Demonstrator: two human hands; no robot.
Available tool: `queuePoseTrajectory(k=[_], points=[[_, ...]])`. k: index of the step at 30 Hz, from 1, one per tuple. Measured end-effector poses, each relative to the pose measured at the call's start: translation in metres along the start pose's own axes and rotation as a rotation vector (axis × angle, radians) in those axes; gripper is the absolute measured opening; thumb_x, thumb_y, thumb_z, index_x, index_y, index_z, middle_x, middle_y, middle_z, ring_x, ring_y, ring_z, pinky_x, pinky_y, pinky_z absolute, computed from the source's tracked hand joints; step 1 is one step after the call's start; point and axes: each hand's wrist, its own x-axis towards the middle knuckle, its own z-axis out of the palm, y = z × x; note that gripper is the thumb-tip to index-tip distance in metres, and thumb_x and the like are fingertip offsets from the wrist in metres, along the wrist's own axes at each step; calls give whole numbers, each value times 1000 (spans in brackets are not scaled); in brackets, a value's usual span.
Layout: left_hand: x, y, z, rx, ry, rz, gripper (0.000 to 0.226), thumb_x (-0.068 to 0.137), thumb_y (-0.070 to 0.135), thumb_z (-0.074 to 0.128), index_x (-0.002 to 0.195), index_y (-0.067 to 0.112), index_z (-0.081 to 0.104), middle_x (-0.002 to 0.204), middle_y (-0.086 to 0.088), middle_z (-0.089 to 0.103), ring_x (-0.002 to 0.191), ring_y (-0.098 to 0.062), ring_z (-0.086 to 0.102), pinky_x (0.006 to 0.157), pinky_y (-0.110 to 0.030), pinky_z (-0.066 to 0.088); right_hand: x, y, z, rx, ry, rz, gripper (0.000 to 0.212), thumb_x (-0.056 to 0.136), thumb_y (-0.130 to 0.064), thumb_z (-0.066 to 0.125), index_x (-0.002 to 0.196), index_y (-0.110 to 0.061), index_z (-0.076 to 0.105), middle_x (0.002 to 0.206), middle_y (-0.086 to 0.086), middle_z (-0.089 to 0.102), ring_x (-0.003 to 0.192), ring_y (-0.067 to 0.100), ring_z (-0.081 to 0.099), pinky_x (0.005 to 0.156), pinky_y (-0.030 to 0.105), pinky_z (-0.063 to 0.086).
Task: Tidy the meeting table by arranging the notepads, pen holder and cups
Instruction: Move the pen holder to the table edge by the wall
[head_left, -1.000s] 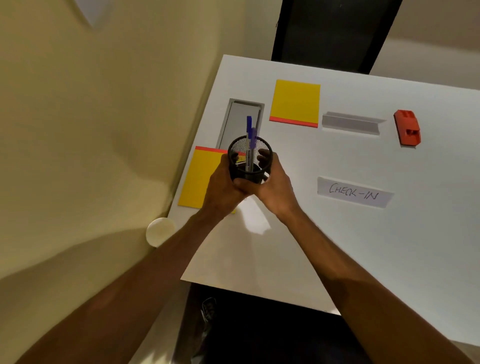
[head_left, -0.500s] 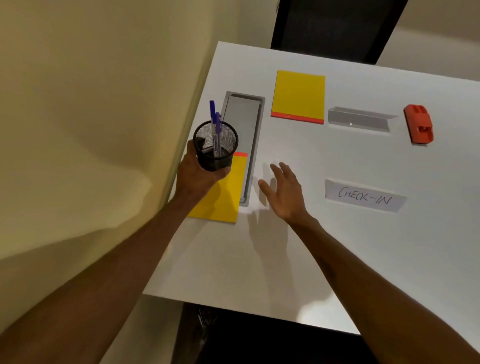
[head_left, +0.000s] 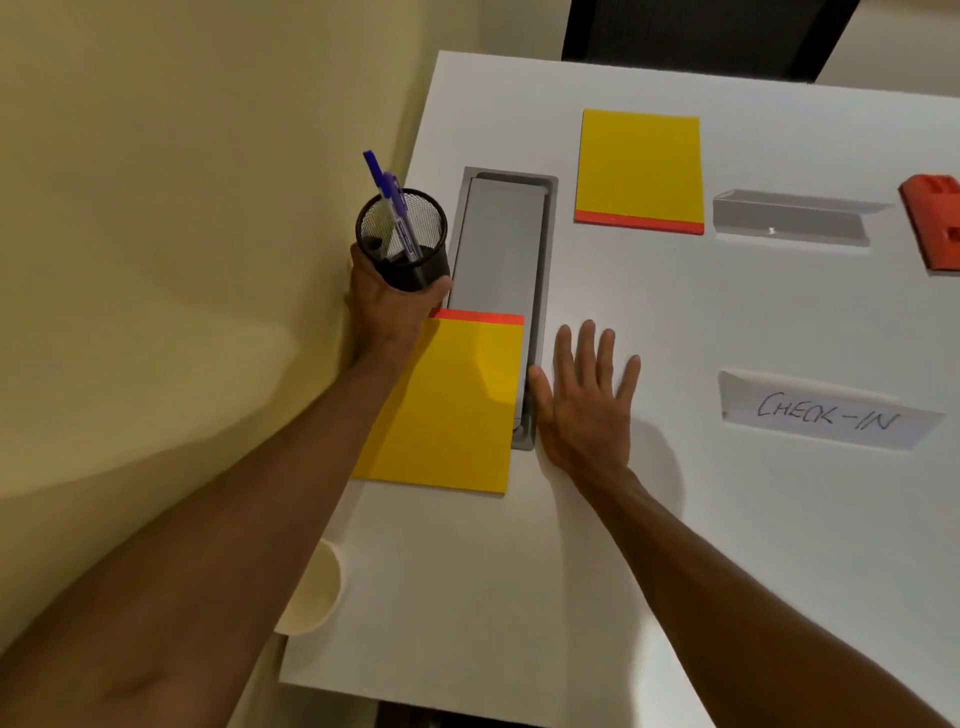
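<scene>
My left hand grips a black mesh pen holder with blue pens in it, at the table's left edge beside the grey cable tray. Below it a yellow notepad with a red strip lies on the white table, partly over the tray. My right hand rests flat on the table just right of that pad, fingers spread, holding nothing. A second yellow notepad lies farther back. A white paper cup stands at the near left edge, partly behind my left forearm.
A "CHECK-IN" paper sign lies to the right. A grey folded name stand and a red object sit at the back right. A beige wall runs along the table's left side. A dark chair stands behind the table.
My left hand carried the pen holder from over the table's middle to the left edge. My right hand let go of it and came down flat beside the near notepad.
</scene>
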Motion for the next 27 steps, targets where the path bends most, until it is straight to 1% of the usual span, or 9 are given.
queuePoseTrajectory(k=[4,5,7,8,12,15,18,22,27], points=[[19,-11,11,21,42,-29,101,65,28,88,147,13,32,141,-4,50,127,-13,47,89,-6,40,1,-2,2,36,18,10,72,100,-63,10,158,-21,2,166,9,-4,152,29,-9,119,60,2],[20,-13,13,35,54,-40,102,65,30,88,148,13,31,143,-5,48,129,-15,46,95,-13,42,1,-2,3,42,19,16,72,100,-63,11,158,-22,1,166,8,-5,152,28,-9,119,60,2],[20,-18,17,48,81,-61,104,66,31,88,150,12,29,147,-6,45,135,-22,42,109,-33,41,1,-2,3,40,19,22,72,100,-63,11,158,-23,0,166,7,-5,152,28,-10,119,60,1],[20,-20,19,46,93,-72,105,67,30,87,151,11,28,148,-7,44,137,-24,41,111,-37,40,1,-2,3,36,21,24,72,100,-63,11,158,-23,0,166,7,-6,152,28,-10,119,59,1],[20,-21,25,53,127,-107,105,69,28,86,152,10,24,150,-8,42,137,-25,41,109,-34,38,2,-2,2,46,17,26,72,100,-63,10,158,-23,-2,166,7,-7,152,27,-11,119,60,1],[19,-20,26,58,129,-107,104,70,27,85,152,10,23,149,-8,43,135,-24,44,104,-29,42,1,-2,2,50,12,24,72,100,-64,8,158,-23,-2,166,7,-7,152,28,-11,119,60,2],[20,-20,27,64,125,-104,105,71,28,84,152,10,22,149,-9,42,136,-25,43,107,-33,42,1,-2,1,56,15,27,72,99,-64,9,158,-23,-1,166,7,-6,152,28,-11,119,60,2],[17,-20,28,75,114,-107,102,73,28,83,152,10,22,149,-9,41,137,-24,42,105,-29,40,1,-2,2,52,13,28,72,99,-64,9,158,-23,-1,166,7,-7,152,28,-11,119,60,2],[15,-19,27,72,106,-116,105,71,28,84,152,10,19,150,-9,40,137,-25,41,108,-34,40,1,-2,2,49,11,33,72,99,-64,9,158,-23,-1,166,7,-6,152,28,-10,119,60,2]])
